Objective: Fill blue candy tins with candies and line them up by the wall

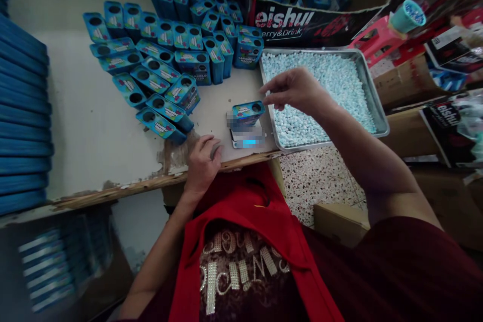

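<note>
At frame centre, a blue tin (247, 114) stood on a small scale (247, 140) on the worktop (101, 161). The right hand (292, 89), fingers partly open, was near its upper right corner; whether they touched was unclear. Lower left of it, the left hand (205, 161) lay loosely curled at the edge, holding no tin. A tray of pale-blue pellets (320, 95) lay right of centre.

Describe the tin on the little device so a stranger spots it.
Find the metal tray of pale blue pellets. Left of it, near the table's edge, a small device glows blue. The tin sits on that device, apart from the clustered tins.
</note>
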A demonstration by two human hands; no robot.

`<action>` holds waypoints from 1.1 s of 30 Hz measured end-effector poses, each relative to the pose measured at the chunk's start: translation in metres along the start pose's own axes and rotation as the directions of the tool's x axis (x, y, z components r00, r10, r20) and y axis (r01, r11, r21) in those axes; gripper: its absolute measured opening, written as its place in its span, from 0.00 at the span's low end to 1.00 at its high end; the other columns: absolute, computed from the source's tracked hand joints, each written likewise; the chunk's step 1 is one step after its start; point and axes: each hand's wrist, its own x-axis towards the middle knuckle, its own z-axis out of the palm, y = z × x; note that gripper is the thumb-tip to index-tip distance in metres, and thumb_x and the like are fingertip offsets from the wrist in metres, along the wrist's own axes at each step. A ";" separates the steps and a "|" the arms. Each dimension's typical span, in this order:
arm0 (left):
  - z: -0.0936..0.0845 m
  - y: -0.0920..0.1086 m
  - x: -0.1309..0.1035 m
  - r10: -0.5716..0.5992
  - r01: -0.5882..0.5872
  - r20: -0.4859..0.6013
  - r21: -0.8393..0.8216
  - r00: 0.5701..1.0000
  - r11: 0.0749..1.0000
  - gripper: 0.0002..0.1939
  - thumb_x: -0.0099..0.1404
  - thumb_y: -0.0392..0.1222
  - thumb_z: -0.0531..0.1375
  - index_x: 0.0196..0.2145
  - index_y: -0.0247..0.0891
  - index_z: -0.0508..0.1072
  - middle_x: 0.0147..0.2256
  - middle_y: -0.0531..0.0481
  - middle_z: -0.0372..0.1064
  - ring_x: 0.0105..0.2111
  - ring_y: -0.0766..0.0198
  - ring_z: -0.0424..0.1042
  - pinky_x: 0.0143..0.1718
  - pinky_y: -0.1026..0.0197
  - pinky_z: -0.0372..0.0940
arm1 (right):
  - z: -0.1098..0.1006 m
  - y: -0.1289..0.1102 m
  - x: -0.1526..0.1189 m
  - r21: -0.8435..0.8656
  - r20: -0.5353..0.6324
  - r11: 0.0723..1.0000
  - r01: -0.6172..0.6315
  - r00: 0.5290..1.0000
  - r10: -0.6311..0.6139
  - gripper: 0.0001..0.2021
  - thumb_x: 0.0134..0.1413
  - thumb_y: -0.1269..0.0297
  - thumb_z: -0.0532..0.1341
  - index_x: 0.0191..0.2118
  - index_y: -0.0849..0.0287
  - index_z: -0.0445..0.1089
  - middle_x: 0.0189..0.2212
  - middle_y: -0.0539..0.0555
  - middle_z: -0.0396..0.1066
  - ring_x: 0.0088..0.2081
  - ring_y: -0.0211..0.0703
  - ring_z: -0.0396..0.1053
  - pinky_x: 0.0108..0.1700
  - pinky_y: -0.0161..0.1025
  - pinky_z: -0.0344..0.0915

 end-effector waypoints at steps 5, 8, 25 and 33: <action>-0.002 -0.002 0.001 0.008 -0.008 0.000 0.006 1.000 1.000 0.10 0.84 0.44 0.64 0.53 0.42 0.86 0.56 0.38 0.85 0.58 0.44 0.86 0.67 0.42 0.80 | -0.034 0.037 -0.003 0.131 -0.195 0.990 -0.046 0.978 0.071 0.20 0.49 0.54 0.89 0.43 0.56 0.87 0.28 0.52 0.78 0.31 0.45 0.77 0.33 0.44 0.79; -0.004 -0.003 0.001 0.011 -0.011 0.012 0.039 1.000 0.999 0.11 0.84 0.46 0.64 0.54 0.43 0.86 0.56 0.37 0.85 0.58 0.44 0.86 0.67 0.42 0.80 | -0.039 0.083 0.001 0.193 -0.330 0.980 -0.054 0.937 0.117 0.18 0.51 0.56 0.86 0.40 0.56 0.83 0.30 0.53 0.78 0.30 0.43 0.75 0.34 0.45 0.78; -0.017 0.021 0.020 0.120 -0.088 -0.119 0.245 0.986 0.965 0.18 0.86 0.53 0.67 0.64 0.42 0.82 0.63 0.33 0.84 0.65 0.39 0.83 0.74 0.35 0.74 | 0.001 0.150 0.013 -0.475 -0.506 0.880 -0.010 0.822 -0.264 0.19 0.73 0.69 0.62 0.60 0.56 0.87 0.52 0.64 0.86 0.56 0.64 0.84 0.68 0.58 0.79; 0.018 0.110 0.133 0.170 -0.373 0.442 0.427 0.881 0.824 0.24 0.82 0.41 0.73 0.71 0.37 0.80 0.63 0.30 0.83 0.65 0.39 0.84 0.67 0.40 0.79 | 0.000 0.157 0.002 -0.510 -0.463 0.853 -0.110 0.871 -0.165 0.26 0.76 0.60 0.67 0.73 0.58 0.81 0.74 0.83 0.74 0.66 0.79 0.83 0.68 0.66 0.77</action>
